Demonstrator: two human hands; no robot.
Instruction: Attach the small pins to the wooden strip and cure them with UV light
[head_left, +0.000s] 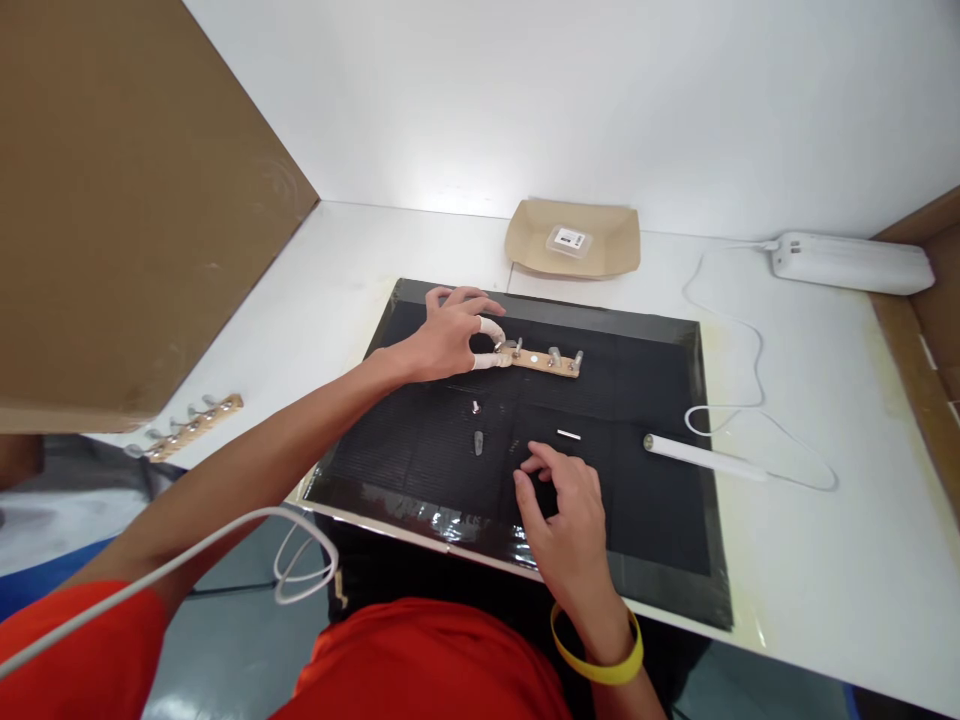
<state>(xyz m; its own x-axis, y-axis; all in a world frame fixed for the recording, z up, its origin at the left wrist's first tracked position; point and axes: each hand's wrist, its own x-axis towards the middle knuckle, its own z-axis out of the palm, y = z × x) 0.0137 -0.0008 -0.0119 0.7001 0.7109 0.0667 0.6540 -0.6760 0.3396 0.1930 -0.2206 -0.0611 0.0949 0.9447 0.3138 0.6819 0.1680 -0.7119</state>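
Observation:
On the black mat, my left hand (454,335) pinches the left end of a narrow wooden strip (541,360) between thumb and index finger, both wearing pale finger cots. Several small metal posts with translucent grey tabs stand up along the strip. My right hand (564,510) hovers low over the mat's front part, its fingers curved and apart, holding nothing. Between the hands lie a small metal piece (475,407) and a loose grey tab (478,443). A short silvery rod (568,435) lies just beyond my right fingertips.
The black mat (645,400) is taped to a white table. A cardboard tray (622,245) with a labelled clear box (568,241) stands behind it. At right are a white corded pen-like tool (705,457) and a white power unit (851,263). Another fitted strip (196,430) lies left.

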